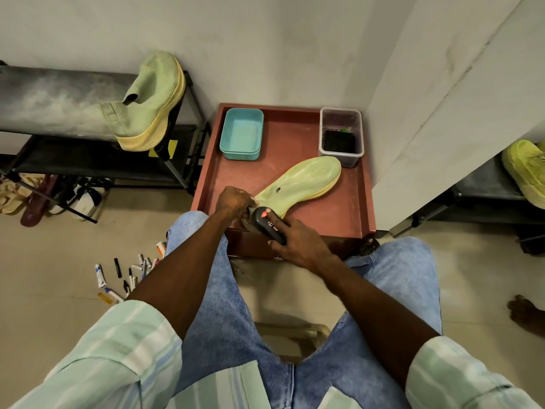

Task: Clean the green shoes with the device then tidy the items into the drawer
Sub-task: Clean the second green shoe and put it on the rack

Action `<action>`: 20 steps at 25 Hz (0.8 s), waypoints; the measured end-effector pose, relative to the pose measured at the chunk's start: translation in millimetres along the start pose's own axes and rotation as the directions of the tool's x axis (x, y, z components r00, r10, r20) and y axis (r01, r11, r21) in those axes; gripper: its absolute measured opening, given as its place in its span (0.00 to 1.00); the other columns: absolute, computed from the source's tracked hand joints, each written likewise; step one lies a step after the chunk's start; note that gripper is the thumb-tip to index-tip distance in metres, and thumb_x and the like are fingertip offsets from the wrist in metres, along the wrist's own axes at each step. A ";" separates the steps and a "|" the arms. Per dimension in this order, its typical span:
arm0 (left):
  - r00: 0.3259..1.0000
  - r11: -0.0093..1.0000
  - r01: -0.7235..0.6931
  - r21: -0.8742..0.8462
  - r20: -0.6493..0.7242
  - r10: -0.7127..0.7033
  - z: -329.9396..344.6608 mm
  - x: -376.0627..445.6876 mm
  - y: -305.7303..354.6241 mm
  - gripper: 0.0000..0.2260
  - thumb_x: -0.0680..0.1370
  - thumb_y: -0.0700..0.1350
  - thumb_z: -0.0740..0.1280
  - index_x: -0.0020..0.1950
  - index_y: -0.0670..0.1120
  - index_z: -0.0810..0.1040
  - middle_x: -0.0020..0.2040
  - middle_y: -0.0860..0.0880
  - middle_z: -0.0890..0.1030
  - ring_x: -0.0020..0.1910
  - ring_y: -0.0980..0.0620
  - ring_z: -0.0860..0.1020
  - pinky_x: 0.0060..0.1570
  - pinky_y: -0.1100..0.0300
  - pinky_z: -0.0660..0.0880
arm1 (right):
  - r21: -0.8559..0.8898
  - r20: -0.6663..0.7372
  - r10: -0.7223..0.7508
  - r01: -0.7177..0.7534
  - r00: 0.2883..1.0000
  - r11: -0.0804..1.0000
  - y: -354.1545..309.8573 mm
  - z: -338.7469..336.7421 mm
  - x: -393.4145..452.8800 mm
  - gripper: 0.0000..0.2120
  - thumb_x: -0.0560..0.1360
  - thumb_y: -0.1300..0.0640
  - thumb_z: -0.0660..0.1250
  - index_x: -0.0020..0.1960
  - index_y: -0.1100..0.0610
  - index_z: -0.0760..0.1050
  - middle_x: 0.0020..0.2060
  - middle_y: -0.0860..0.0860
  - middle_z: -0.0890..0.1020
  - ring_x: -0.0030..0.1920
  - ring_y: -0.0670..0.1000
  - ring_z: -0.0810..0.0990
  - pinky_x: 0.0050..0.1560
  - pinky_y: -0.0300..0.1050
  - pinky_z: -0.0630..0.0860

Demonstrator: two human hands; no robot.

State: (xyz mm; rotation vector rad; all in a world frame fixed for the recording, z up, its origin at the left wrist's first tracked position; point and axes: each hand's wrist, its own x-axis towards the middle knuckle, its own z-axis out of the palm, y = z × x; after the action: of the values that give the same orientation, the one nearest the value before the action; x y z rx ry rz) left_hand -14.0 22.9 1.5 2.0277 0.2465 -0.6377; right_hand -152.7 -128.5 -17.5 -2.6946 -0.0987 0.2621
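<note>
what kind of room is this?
Probably a home entryway or shoe-storage corner: a metal shoe rack against the wall holding a green shoe, sandals on the tiled floor beneath it, and a small red table used as a work surface.

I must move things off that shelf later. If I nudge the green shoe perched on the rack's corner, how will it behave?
The green shoe leans tilted at the rack edge, sole overhanging, so it would probably tip off. Its thick foam-like sole suggests lightness. The knit-looking upper probably flexes.
</note>
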 end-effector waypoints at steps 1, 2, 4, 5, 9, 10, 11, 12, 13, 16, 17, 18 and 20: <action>1.000 1.000 0.003 -0.004 0.007 -0.003 -0.4 -0.3 -0.3 0.03 0.69 0.35 0.74 0.37 0.40 0.81 0.39 0.38 0.83 0.35 0.42 0.81 0.43 0.47 0.81 | 0.009 -0.070 0.116 -0.115 0.991 0.993 12.7 -7.2 5.2 0.35 0.77 0.42 0.62 0.79 0.46 0.50 0.62 0.59 0.72 0.58 0.61 0.74 0.55 0.52 0.74; 1.000 1.000 0.006 -0.013 0.011 -0.006 -0.5 1.0 -1.1 0.04 0.68 0.35 0.75 0.37 0.40 0.81 0.39 0.38 0.82 0.33 0.42 0.80 0.43 0.46 0.81 | 0.075 -0.140 0.262 -0.254 0.955 0.964 22.0 -14.9 7.4 0.35 0.77 0.42 0.62 0.79 0.46 0.50 0.61 0.60 0.73 0.57 0.61 0.75 0.54 0.53 0.75; 1.000 1.000 0.010 -0.008 0.013 -0.010 -1.0 1.5 -2.3 0.04 0.68 0.35 0.75 0.36 0.39 0.80 0.38 0.37 0.82 0.31 0.43 0.79 0.43 0.46 0.81 | 0.171 -0.196 0.349 -0.319 0.916 0.932 23.2 -17.3 7.5 0.36 0.76 0.42 0.61 0.79 0.47 0.50 0.59 0.60 0.73 0.54 0.62 0.76 0.52 0.54 0.76; 1.000 1.000 0.006 0.007 0.008 -0.006 -1.5 2.4 -2.7 0.04 0.68 0.36 0.75 0.36 0.39 0.81 0.38 0.37 0.82 0.32 0.42 0.80 0.44 0.45 0.81 | 0.127 -0.184 0.231 -0.210 0.955 0.969 13.0 -9.9 7.6 0.36 0.76 0.42 0.62 0.79 0.47 0.49 0.58 0.60 0.73 0.53 0.61 0.76 0.51 0.53 0.76; 1.000 1.000 -0.007 0.009 0.011 0.006 -1.1 1.4 -1.6 0.04 0.67 0.37 0.75 0.38 0.37 0.82 0.38 0.38 0.83 0.36 0.42 0.82 0.45 0.44 0.81 | -0.034 -0.113 0.038 -0.042 0.993 0.999 5.5 1.6 4.3 0.35 0.77 0.42 0.61 0.79 0.46 0.49 0.57 0.59 0.73 0.54 0.61 0.75 0.52 0.53 0.75; 1.000 1.000 0.001 -0.002 0.014 -0.001 -1.3 0.2 -0.4 0.04 0.67 0.36 0.75 0.38 0.38 0.82 0.37 0.38 0.82 0.34 0.42 0.81 0.45 0.45 0.82 | 0.049 -0.173 0.222 -0.217 0.960 0.975 17.5 -6.9 8.2 0.35 0.77 0.42 0.60 0.79 0.47 0.49 0.58 0.60 0.73 0.54 0.61 0.75 0.52 0.54 0.75; 1.000 1.000 0.009 -0.011 0.014 -0.009 -1.9 -2.3 0.7 0.04 0.68 0.36 0.75 0.38 0.38 0.81 0.37 0.38 0.82 0.34 0.43 0.80 0.44 0.47 0.82 | 0.128 -0.228 0.378 -0.357 0.897 0.925 26.7 -13.7 10.6 0.35 0.77 0.42 0.60 0.79 0.47 0.49 0.59 0.61 0.73 0.54 0.61 0.76 0.53 0.55 0.76; 1.000 1.000 0.010 -0.011 0.007 -0.010 -2.0 -3.0 1.1 0.03 0.68 0.36 0.75 0.38 0.38 0.81 0.38 0.38 0.82 0.34 0.42 0.81 0.43 0.48 0.82 | 0.164 -0.246 0.425 -0.395 0.871 0.904 27.6 -16.6 10.3 0.35 0.77 0.42 0.60 0.79 0.47 0.49 0.59 0.61 0.73 0.54 0.61 0.76 0.53 0.55 0.76; 1.000 1.000 0.008 -0.005 0.003 -0.007 -2.2 -3.4 1.7 0.03 0.69 0.36 0.74 0.39 0.38 0.81 0.38 0.39 0.83 0.35 0.42 0.81 0.42 0.49 0.81 | 0.141 -0.235 0.365 -0.340 0.901 0.930 21.1 -16.4 9.2 0.35 0.77 0.42 0.60 0.79 0.47 0.49 0.59 0.60 0.72 0.54 0.61 0.76 0.52 0.54 0.76; 1.000 0.998 -0.011 0.057 0.004 0.011 -1.9 0.6 -0.1 0.03 0.69 0.38 0.72 0.36 0.39 0.81 0.34 0.41 0.82 0.34 0.45 0.80 0.39 0.52 0.80 | -0.029 -0.111 0.010 -0.013 0.994 1.000 -8.2 6.9 2.5 0.35 0.77 0.43 0.61 0.79 0.46 0.51 0.58 0.59 0.73 0.55 0.61 0.75 0.52 0.52 0.74; 1.000 0.999 -0.001 0.043 0.012 0.000 -1.8 -0.1 0.1 0.03 0.69 0.38 0.72 0.36 0.39 0.81 0.35 0.41 0.82 0.34 0.45 0.80 0.40 0.51 0.80 | -0.031 -0.112 0.009 -0.013 0.994 0.999 -1.5 4.8 3.8 0.34 0.78 0.43 0.61 0.79 0.46 0.51 0.57 0.59 0.73 0.55 0.61 0.75 0.52 0.53 0.74; 1.000 1.000 0.011 0.010 0.019 -0.011 -1.8 -0.8 0.1 0.03 0.69 0.37 0.73 0.37 0.39 0.81 0.37 0.39 0.82 0.34 0.44 0.79 0.41 0.50 0.80 | 0.019 -0.145 0.128 -0.126 0.981 0.992 9.7 -0.9 7.3 0.34 0.77 0.41 0.60 0.79 0.46 0.50 0.57 0.60 0.73 0.55 0.61 0.75 0.53 0.53 0.75; 0.999 1.000 0.023 -0.019 0.025 -0.023 -2.8 -2.0 0.2 0.04 0.69 0.36 0.75 0.39 0.38 0.81 0.40 0.36 0.82 0.35 0.43 0.80 0.43 0.49 0.80 | 0.209 -0.221 0.495 -0.455 0.840 0.865 41.1 -18.4 13.5 0.35 0.77 0.38 0.59 0.78 0.45 0.49 0.58 0.60 0.73 0.54 0.61 0.76 0.55 0.56 0.75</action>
State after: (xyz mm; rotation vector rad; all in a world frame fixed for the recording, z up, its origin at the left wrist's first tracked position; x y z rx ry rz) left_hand -14.6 25.4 3.9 1.9994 0.2609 -0.6721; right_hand -134.6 -171.7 -20.8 -2.5337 0.6599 0.0416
